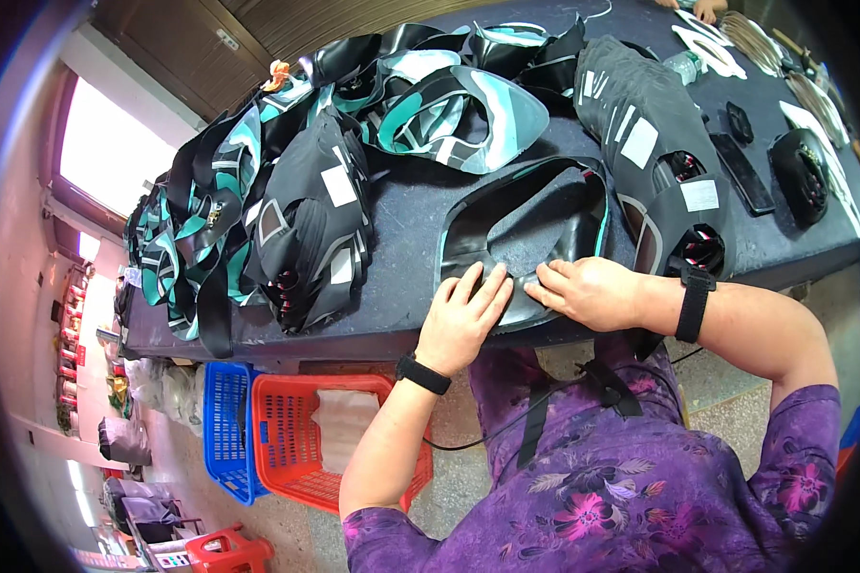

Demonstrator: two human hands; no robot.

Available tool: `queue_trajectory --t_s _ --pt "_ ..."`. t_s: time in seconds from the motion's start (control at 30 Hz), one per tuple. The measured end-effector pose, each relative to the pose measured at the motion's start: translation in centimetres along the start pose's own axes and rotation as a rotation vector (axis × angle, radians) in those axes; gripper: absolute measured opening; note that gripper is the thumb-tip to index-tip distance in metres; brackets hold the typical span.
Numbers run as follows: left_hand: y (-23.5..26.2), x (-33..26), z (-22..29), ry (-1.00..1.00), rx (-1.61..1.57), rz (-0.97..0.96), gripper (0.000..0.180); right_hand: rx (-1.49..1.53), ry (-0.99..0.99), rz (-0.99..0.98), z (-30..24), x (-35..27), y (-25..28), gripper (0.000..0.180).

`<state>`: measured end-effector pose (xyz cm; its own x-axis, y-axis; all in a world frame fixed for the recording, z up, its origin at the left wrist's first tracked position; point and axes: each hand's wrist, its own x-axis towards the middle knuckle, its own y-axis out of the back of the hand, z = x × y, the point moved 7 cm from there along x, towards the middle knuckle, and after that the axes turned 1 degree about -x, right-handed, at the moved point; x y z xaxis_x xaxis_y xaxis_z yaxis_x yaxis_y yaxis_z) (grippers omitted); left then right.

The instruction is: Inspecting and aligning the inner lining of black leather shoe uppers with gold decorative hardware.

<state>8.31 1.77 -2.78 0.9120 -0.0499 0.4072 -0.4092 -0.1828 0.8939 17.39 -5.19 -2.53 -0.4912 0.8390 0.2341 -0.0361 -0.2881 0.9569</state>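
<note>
A ring-shaped black fabric piece (454,239) with a teal edge lies near the front of the dark table, around a wide opening. My left hand (461,320) rests on its near edge, fingers bent and pressed down on the material. Just to the right, the fingers of my right hand (591,291) are drawn together on the same edge, close to the left fingertips. Both thumbs are partly hidden. Beyond the piece lies a teal, white and black patterned piece (511,119). Stacks of black cut pieces stand left (320,205) and right (631,115).
Many teal and black pieces (225,191) are heaped at the table's left and back. A black phone (741,174) and a black pouch-like item (799,177) lie right. Red (291,477) and blue (222,420) baskets stand below. Another person's hand (707,10) shows far right.
</note>
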Motion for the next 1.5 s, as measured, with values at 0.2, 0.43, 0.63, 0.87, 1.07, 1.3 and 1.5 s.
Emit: queue_trajectory --t_s 0.2,0.43,0.63,0.87,1.07,1.3,1.5 --pt "-0.1 0.1 0.0 -0.004 -0.012 -0.08 0.04 -0.077 0.074 -0.03 -0.6 -0.6 -0.4 0.045" --pt "0.2 -1.0 -0.6 -0.036 -0.006 -0.192 0.043 -0.259 0.089 -0.252 -1.8 -1.7 -0.6 0.056" --pt "0.2 -1.5 -0.5 -0.027 -0.043 -0.17 0.043 -0.234 -0.03 -0.448 -2.0 -1.0 -0.3 0.052" --pt "0.3 -0.8 -1.2 -0.042 -0.242 -0.096 0.048 -0.079 -0.199 -0.101 -2.5 1.8 -3.3 0.052" --pt "1.2 -0.1 -2.7 -0.073 -0.281 -0.061 0.045 -0.073 -0.197 -0.014 -1.5 2.0 -2.6 0.052" --pt "1.2 0.7 0.4 -0.106 -0.383 0.018 0.031 0.054 -0.095 -0.053 2.4 -0.1 -0.2 0.037" --pt "1.0 0.4 0.1 -0.081 -0.57 0.048 0.046 0.385 -0.129 -0.082 -0.4 0.7 -1.0 0.077"
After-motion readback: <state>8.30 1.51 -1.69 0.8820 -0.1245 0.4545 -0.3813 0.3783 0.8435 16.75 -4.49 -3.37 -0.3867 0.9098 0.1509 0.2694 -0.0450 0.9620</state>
